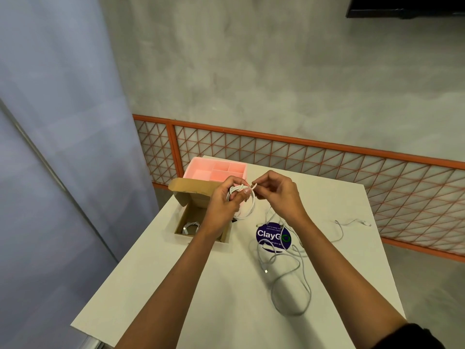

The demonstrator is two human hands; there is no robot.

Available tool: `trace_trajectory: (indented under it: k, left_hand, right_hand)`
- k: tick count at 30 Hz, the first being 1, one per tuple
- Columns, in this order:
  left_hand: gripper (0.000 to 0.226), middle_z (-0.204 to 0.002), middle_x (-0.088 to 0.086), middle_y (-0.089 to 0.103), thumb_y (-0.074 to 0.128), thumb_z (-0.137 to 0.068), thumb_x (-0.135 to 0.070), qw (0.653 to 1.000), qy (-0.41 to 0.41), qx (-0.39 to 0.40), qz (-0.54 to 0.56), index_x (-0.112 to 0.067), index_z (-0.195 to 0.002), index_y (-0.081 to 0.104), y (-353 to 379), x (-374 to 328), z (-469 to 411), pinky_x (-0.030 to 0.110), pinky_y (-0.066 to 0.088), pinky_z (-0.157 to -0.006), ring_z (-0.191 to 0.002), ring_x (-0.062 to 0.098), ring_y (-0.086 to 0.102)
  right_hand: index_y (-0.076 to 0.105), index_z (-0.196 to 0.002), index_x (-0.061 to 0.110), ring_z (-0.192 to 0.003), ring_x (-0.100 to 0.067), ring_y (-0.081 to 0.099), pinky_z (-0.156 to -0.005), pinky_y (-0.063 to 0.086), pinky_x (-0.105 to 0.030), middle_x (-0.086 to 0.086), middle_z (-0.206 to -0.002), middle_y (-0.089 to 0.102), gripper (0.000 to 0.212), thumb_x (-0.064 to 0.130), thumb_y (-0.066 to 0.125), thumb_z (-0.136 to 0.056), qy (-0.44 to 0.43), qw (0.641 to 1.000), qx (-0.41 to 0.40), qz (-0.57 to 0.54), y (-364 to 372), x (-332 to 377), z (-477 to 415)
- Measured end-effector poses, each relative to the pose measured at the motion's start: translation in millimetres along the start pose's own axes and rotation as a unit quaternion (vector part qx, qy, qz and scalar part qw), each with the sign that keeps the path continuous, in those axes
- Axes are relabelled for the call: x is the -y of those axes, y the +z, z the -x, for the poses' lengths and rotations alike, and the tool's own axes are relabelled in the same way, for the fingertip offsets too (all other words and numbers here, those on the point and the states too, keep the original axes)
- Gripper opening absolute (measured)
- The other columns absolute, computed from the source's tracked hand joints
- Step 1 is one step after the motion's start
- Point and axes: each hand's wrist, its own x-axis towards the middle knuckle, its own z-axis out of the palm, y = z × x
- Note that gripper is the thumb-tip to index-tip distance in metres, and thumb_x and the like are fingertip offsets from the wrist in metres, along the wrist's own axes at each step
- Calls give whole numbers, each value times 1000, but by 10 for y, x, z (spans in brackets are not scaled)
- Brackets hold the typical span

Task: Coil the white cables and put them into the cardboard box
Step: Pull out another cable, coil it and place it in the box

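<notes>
My left hand grips a coiled white cable above the table, just right of the open cardboard box. My right hand pinches the free end of that same cable at the top of the coil. Inside the box lies one coiled white cable. Several loose white cables sprawl tangled on the table to the right, and another thin one trails toward the right edge.
A pink compartment tray stands behind the box at the table's far edge. A dark blue round sticker lies under the loose cables. The white table drops off at left and right. An orange lattice railing runs behind.
</notes>
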Motion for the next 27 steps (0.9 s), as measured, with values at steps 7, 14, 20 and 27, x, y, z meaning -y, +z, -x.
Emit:
trace_trajectory:
  k: [7,14,20,27]
  left_hand:
    - [7,-89,1,67,63,-90,-20,1000,-14,-19,-18,-26,-90,59,-29,-8,-28,39,54,-71,-86,26,65]
    - [11,-90,-1,65,64,-88,-17,998,-8,-51,-43,-25,-88,57,-44,22,-23,27,53,-71,-86,15,63]
    - [8,-88,0,66,64,-89,-17,997,-9,-51,-52,-19,-91,56,-33,56,-17,26,53,-68,-79,10,63]
    - [12,-92,-2,65,61,-90,-20,993,-18,-72,-92,-15,-98,54,-26,68,-8,21,52,-66,-80,8,64]
  right_hand:
    - [68,-80,7,-70,-15,68,-66,55,-19,-9,-83,71,11,-2,63,-85,132,973,65,-176,12,29,27]
    - [66,-112,0,-88,-14,66,-88,50,-22,-13,-101,71,26,14,53,-96,122,970,180,-111,-32,-12,43]
    - [70,-102,11,-84,-11,65,-80,49,-23,-2,-88,72,18,10,69,-84,110,968,220,-45,-57,31,66]
    - [69,-98,12,-81,-13,61,-68,52,-21,-3,-90,63,18,2,60,-87,105,957,271,-11,-88,90,51]
